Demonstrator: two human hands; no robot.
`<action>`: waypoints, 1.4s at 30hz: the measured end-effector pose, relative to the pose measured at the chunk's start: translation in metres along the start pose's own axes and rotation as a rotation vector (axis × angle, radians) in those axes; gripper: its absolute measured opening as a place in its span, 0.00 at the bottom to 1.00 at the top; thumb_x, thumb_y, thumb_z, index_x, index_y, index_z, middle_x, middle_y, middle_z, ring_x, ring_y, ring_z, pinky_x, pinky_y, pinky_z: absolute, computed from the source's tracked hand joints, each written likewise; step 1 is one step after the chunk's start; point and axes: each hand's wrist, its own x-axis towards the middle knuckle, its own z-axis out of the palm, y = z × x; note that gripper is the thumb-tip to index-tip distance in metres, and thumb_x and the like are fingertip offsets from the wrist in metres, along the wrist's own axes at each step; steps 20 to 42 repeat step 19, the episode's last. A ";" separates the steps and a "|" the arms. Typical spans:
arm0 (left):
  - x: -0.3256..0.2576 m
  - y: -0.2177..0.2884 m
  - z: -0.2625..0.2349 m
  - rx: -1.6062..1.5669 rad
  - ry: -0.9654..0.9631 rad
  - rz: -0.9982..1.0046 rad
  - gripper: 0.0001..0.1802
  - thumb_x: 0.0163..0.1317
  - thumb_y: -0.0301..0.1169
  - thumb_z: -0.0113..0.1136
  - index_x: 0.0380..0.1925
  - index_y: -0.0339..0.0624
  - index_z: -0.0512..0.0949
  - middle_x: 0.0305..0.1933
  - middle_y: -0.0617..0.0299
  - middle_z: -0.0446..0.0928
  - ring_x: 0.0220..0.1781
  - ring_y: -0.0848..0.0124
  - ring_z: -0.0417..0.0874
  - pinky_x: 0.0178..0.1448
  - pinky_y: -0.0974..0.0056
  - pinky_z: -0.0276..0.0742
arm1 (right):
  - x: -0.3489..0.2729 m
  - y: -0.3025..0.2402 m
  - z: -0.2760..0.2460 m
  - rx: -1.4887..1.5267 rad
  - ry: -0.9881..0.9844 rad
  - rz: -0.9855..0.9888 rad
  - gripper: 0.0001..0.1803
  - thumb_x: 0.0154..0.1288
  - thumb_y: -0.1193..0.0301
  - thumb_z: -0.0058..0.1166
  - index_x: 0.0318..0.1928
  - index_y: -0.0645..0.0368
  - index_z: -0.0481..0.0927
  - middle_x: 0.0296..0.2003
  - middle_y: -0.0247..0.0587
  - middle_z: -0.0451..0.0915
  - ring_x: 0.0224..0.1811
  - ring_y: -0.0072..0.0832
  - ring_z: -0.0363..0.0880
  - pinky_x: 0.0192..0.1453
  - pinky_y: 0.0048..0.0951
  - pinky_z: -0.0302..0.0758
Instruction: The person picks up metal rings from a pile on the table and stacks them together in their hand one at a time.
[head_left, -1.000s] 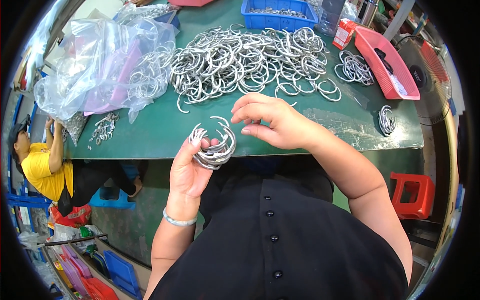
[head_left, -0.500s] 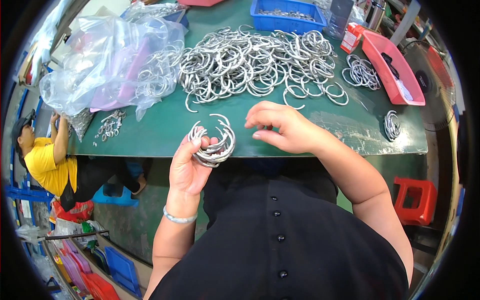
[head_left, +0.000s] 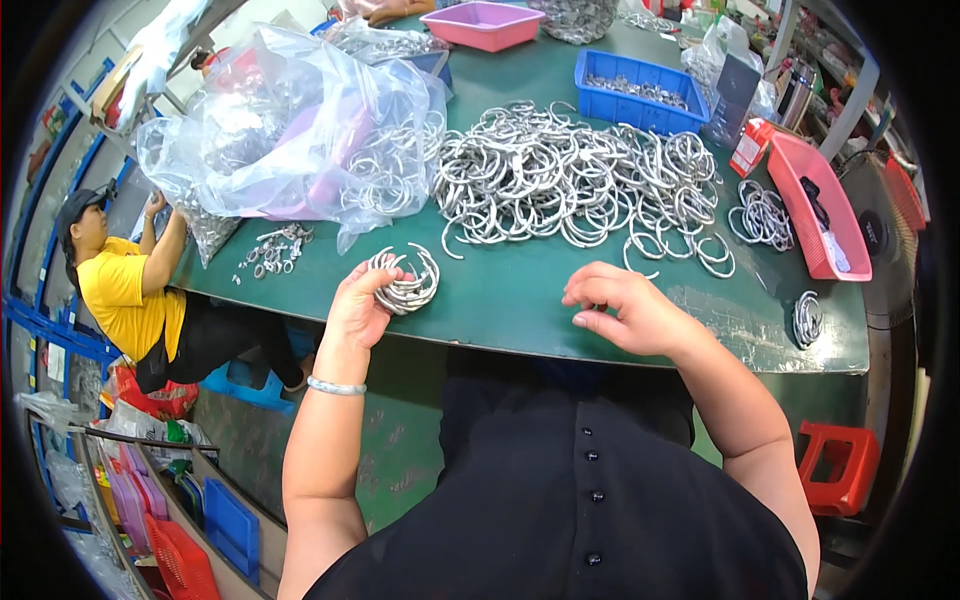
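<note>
My left hand (head_left: 362, 305) is closed around a bunch of silver open-ended bangles (head_left: 412, 285), held above the front edge of the green table. A pale bangle circles that wrist. Off to the right, my right hand (head_left: 630, 312) hovers near the same edge, fingers loosely bent and thumb apart, with nothing visible in it. Beyond both hands lies a large heap of loose silver bangles (head_left: 560, 180). Several bangles stick out of the heap's near side, closest to my right hand.
A clear plastic bag (head_left: 270, 130) covers the left side, with small rings (head_left: 275, 250) nearby. Blue (head_left: 640, 108) and pink (head_left: 820, 210) trays stand farther back and right. Smaller bangle bunches (head_left: 763, 215) lie at right. A person in yellow (head_left: 125, 290) sits left; a red stool (head_left: 840, 465) stands right.
My left hand has moved left with the bangles, and my hands are farther apart. The view has shifted, showing more of the table's far side.
</note>
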 end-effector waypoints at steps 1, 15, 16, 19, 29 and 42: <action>0.001 0.002 -0.001 0.025 -0.015 -0.014 0.11 0.49 0.18 0.53 0.36 0.33 0.71 0.30 0.56 0.75 0.34 0.64 0.79 0.41 0.59 0.78 | 0.000 0.001 0.000 -0.008 0.001 -0.005 0.08 0.52 0.77 0.54 0.35 0.62 0.74 0.35 0.40 0.72 0.34 0.32 0.74 0.35 0.27 0.73; -0.092 0.120 0.022 0.923 -0.136 0.039 0.16 0.46 0.17 0.58 0.38 0.35 0.69 0.33 0.67 0.71 0.35 0.79 0.72 0.41 0.73 0.70 | 0.002 0.000 -0.018 -0.136 -0.122 0.048 0.10 0.52 0.73 0.54 0.37 0.62 0.75 0.35 0.43 0.74 0.35 0.38 0.75 0.37 0.31 0.73; -0.106 0.141 0.026 0.994 -0.143 0.080 0.17 0.46 0.18 0.58 0.38 0.35 0.69 0.33 0.67 0.71 0.36 0.79 0.72 0.41 0.73 0.70 | 0.000 0.001 -0.019 -0.134 -0.118 0.038 0.10 0.52 0.73 0.54 0.37 0.62 0.75 0.35 0.43 0.74 0.35 0.38 0.75 0.37 0.31 0.73; -0.137 0.196 0.044 1.116 -0.101 0.164 0.17 0.47 0.20 0.60 0.39 0.35 0.69 0.34 0.66 0.72 0.36 0.79 0.72 0.42 0.73 0.70 | -0.003 0.007 -0.017 -0.127 -0.142 0.070 0.11 0.52 0.72 0.55 0.37 0.60 0.75 0.36 0.43 0.74 0.36 0.37 0.75 0.38 0.31 0.73; -0.137 0.196 0.044 1.116 -0.101 0.164 0.17 0.47 0.20 0.60 0.39 0.35 0.69 0.34 0.66 0.72 0.36 0.79 0.72 0.42 0.73 0.70 | -0.003 0.007 -0.017 -0.127 -0.142 0.070 0.11 0.52 0.72 0.55 0.37 0.60 0.75 0.36 0.43 0.74 0.36 0.37 0.75 0.38 0.31 0.73; -0.137 0.196 0.044 1.116 -0.101 0.164 0.17 0.47 0.20 0.60 0.39 0.35 0.69 0.34 0.66 0.72 0.36 0.79 0.72 0.42 0.73 0.70 | -0.003 0.007 -0.017 -0.127 -0.142 0.070 0.11 0.52 0.72 0.55 0.37 0.60 0.75 0.36 0.43 0.74 0.36 0.37 0.75 0.38 0.31 0.73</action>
